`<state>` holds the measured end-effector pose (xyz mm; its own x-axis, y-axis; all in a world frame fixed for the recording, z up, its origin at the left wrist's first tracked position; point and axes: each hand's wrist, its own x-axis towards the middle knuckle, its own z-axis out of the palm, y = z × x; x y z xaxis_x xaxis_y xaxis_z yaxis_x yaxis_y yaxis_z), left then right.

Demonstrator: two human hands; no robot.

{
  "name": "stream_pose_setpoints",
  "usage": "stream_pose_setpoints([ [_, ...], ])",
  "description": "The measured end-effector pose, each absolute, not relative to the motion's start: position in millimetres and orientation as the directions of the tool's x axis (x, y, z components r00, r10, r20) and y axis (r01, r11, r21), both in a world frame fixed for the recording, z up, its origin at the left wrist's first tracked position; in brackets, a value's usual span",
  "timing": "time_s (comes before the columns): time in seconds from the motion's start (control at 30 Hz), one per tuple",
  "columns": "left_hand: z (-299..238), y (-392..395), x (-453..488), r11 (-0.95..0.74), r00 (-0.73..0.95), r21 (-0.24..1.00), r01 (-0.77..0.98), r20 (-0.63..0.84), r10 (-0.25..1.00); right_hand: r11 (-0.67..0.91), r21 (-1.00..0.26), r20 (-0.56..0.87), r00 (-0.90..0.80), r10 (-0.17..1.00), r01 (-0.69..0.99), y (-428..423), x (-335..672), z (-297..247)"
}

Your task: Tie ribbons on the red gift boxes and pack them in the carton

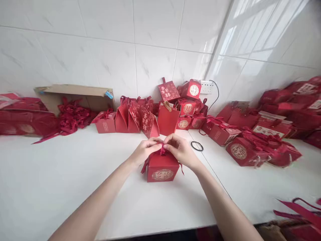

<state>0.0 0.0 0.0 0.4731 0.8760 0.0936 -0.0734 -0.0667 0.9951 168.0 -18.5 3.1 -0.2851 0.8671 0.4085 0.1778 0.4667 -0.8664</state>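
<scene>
Fingers (155,145) pinch ribbon (163,150) atop red box (162,168); black ring (197,146) nearby.

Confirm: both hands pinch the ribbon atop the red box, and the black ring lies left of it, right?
No: the head view shows the black ring right of the red box, not left. The left hand and right hand do pinch the ribbon atop it.

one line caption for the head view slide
Left hand and right hand pinch the red ribbon atop a red gift box on a white table, more red boxes stacked by the tiled wall.
</scene>
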Motion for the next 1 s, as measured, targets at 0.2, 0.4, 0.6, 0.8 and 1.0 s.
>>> stream_pose_setpoints([
  [0.2, -3, 1, 0, -0.043, 0.439, 0.993, -0.107, 0.086, 0.894, 0.522, -0.801, 0.474, -0.221, 0.852, 0.294, -18, 167, -1],
  [0.4, 0, 3, -4, -0.051, 0.453, 0.996, -0.072, 0.078, 0.888, 0.718, -0.557, 0.61, -0.381, 0.695, 0.417, -24, 177, 7],
  [0.6, -3, 7, -8, -0.014, 0.471, 0.993, -0.116, 0.067, 0.879, 0.733, -0.514, 0.641, -0.37, 0.673, 0.445, -22, 178, 6],
  [0.8, -5, 8, -8, 0.011, 0.488, 0.991, -0.136, 0.057, 0.871, 0.743, -0.512, 0.68, -0.324, 0.658, 0.432, -20, 174, 1],
  [1.0, 4, 4, -7, -0.147, 0.378, 0.984, 0.101, 0.099, 0.921, 0.719, -0.52, 0.647, -0.338, 0.684, 0.461, -22, 177, 4],
])
